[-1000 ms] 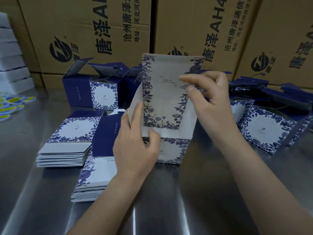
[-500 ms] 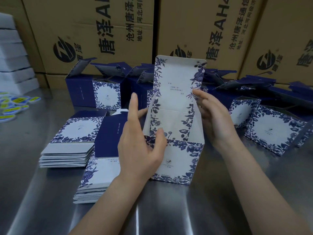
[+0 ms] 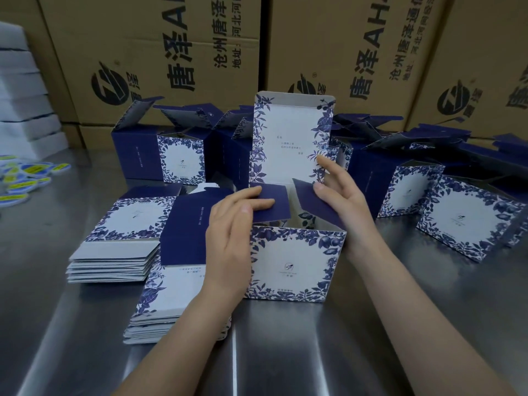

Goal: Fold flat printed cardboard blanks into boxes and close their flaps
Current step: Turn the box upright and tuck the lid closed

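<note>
A white box with blue flower print stands upright on the steel table in front of me, its tall lid flap still raised at the back. My left hand lies against the box's left side and its straight fingers press the dark blue left side flap inward over the opening. My right hand is at the box's right side, fingers pushing the dark blue right side flap inward. Two stacks of flat printed blanks lie to the left: one near me, one further left.
Several folded boxes with raised flaps stand behind and to the right. Big brown cartons wall off the back. Yellow and blue stickers lie at the far left edge, below stacked white foam. Bare steel table lies near me.
The box has come down to stand squarely on the table. Both hands moved from its sides to the top, and the two dark blue side flaps are now folded inward.
</note>
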Demonstrator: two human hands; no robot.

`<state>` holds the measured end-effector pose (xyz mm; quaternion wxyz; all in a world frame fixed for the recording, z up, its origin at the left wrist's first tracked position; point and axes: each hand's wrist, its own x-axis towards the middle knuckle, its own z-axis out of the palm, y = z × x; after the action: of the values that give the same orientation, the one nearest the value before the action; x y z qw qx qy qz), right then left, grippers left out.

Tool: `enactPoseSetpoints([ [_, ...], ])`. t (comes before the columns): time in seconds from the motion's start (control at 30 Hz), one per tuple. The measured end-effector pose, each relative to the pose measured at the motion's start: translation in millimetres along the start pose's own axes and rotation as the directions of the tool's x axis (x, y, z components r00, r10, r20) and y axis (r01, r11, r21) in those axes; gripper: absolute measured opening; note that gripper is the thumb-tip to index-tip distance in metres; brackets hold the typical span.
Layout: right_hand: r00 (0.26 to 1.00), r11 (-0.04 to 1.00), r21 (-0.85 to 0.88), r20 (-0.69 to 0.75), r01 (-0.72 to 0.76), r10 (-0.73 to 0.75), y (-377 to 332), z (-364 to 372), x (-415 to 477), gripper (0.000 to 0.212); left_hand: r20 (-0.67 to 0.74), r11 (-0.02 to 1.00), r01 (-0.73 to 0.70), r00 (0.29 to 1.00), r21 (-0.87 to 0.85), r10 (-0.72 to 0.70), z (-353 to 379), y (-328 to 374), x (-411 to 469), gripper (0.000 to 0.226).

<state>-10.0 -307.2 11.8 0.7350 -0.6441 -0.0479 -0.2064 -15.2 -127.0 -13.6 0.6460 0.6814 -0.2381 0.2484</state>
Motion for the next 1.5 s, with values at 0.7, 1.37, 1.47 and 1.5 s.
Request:
enactPoseSetpoints([
  [0.7, 0.977, 0.994, 0.056, 0.195, -0.094, 0.081, 15, -4, 0, 0.007, 0.012, 0.996, 0.015, 1.0, -0.087, -0.014, -14, -10, 19, 0.031],
  [1.37, 0.99, 0.996, 0.076, 0.139, -0.043, 0.032, 15, -3, -4, 0.028, 0.027, 0.972, 0.135, 0.991, -0.194, -0.133, -7, -16, 12, 0.023],
  [1.47, 0.998, 0.991, 0.135, 0.054, 0.026, -0.034, 14, 0, -6, 0.033, 0.0, 0.954, 0.158, 0.987, -0.256, -0.164, -6, -15, 11, 0.036],
  [1.5, 0.998, 0.987, 0.156, 0.037, 0.036, -0.042, 15, 1, -6, 0.036, 0.01, 0.946, 0.174, 0.984, -0.275, -0.178, -6, -15, 12, 0.044],
])
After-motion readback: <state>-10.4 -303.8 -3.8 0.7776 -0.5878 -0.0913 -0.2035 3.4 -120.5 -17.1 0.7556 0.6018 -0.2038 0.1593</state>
